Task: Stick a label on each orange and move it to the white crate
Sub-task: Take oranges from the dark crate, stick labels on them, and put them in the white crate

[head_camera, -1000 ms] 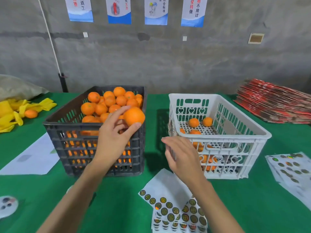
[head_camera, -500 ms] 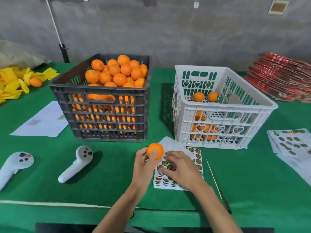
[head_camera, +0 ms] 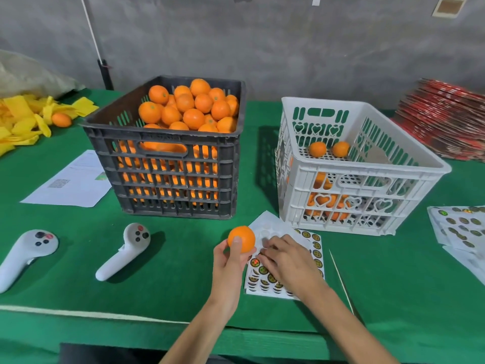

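My left hand [head_camera: 229, 261] holds one orange [head_camera: 241, 239] just above the green table, in front of the two crates. Beside it my right hand [head_camera: 284, 258] rests palm down on a label sheet [head_camera: 312, 248], fingertips on the round stickers; whether a label is pinched I cannot tell. The black crate [head_camera: 168, 179] at centre left is heaped with oranges. To its right the white crate [head_camera: 367, 166] holds several oranges on its floor.
Two white controllers [head_camera: 126, 250] [head_camera: 26, 256] lie at the left front. A printed paper [head_camera: 70, 182] and yellow wrappers [head_camera: 23, 119] with a loose orange [head_camera: 61, 120] lie left. More label sheets [head_camera: 462, 229], a thin stick [head_camera: 341, 279] and stacked red cartons [head_camera: 446, 119] are right.
My left hand carried the orange from above the black crate down to the table front. My right hand dropped onto the label sheet. The view tilted down.
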A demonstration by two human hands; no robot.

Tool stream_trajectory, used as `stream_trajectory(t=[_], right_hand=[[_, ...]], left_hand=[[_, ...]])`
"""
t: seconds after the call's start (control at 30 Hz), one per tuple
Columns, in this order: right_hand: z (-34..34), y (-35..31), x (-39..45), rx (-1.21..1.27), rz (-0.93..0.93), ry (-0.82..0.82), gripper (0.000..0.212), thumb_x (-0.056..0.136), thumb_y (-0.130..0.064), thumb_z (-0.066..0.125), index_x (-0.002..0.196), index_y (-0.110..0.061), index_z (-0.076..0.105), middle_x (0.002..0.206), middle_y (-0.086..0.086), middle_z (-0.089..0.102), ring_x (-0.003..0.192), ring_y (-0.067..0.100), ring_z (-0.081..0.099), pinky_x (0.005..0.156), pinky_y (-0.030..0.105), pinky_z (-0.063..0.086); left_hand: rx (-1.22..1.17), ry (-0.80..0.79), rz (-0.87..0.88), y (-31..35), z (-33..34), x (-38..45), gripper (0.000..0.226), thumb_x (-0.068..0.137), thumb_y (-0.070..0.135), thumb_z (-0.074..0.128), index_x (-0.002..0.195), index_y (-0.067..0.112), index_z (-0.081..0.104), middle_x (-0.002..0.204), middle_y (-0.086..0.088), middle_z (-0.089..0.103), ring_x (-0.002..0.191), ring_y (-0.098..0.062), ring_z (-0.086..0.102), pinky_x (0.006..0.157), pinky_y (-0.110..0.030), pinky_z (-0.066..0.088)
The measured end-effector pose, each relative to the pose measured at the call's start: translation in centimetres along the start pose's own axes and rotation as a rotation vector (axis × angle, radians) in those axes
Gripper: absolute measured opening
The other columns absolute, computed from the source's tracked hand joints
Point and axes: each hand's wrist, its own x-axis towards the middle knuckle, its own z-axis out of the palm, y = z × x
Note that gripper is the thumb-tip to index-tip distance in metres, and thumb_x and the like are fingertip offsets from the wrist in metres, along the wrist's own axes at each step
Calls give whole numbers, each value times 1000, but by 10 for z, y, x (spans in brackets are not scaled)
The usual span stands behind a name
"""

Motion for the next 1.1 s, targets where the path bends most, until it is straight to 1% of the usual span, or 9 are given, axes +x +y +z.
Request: stream_trajectory(t=[0.1,0.23,0.27,0.4,0.5,0.67,0.83,1.0,1.1], right_hand=[[5,2,-4,161,130,-111,52,95,-63,57,121,-21,73,123,-13,60,107,11,53,78,26,47],[13,2,-9,329,245,-108,62,93,-66,56,131,-18,68,129,-13,53,116,9,44,90,32,50],[15,2,-8,335,250,-100,60,93,-64,58,131,-18,69,129,-13,54,116,9,45,90,31,50],[16,2,-5,315,256,-67,44,95,-51,66,123,-18,75,120,-13,60,109,9,48,80,23,44],[15,0,-7,293,241,-18,36,96,-46,66,114,-18,78,112,-13,63,102,10,52,74,22,42],[14,-1,-7,422,308,-11,32,97,-47,64,115,-24,78,111,-19,61,104,5,48,86,23,44],[14,-1,-5,548,382,-17,25,94,-42,70,110,-25,80,110,-18,62,107,5,49,89,11,37],[13,-3,-2,620,453,-19,17,91,-34,75,104,-27,81,105,-19,63,107,5,52,89,17,41],[12,-5,-3,538,419,-30,17,93,-33,71,103,-24,82,105,-17,64,104,9,52,88,22,43]], left_hand=[[56,0,40,-6,-2,2,43,104,47,54,137,23,42,118,-4,77,115,-11,71,109,-38,41],[146,6,44,-10,-4,3,45,100,56,53,134,29,44,128,-2,70,114,-7,69,93,-29,47],[145,11,39,-10,-4,3,50,99,59,53,137,28,43,131,-2,68,114,-6,69,94,-28,48],[126,-4,32,-10,-5,3,59,99,59,51,145,24,38,134,-6,67,121,-11,67,116,-39,40],[205,-13,41,-11,-5,2,55,101,63,47,143,28,38,135,1,66,123,-11,65,106,-34,42],[274,2,56,-11,-3,0,53,98,69,44,135,32,39,134,4,61,124,-15,62,93,-28,40],[327,9,65,-11,-2,-2,48,100,67,39,136,34,36,131,8,59,122,-14,61,83,-22,40],[408,8,121,-10,-1,-4,41,104,62,36,132,32,36,123,12,58,113,-5,62,79,-20,41],[451,17,148,-10,0,-5,37,106,56,37,131,29,37,120,14,57,102,12,59,74,-9,41]])
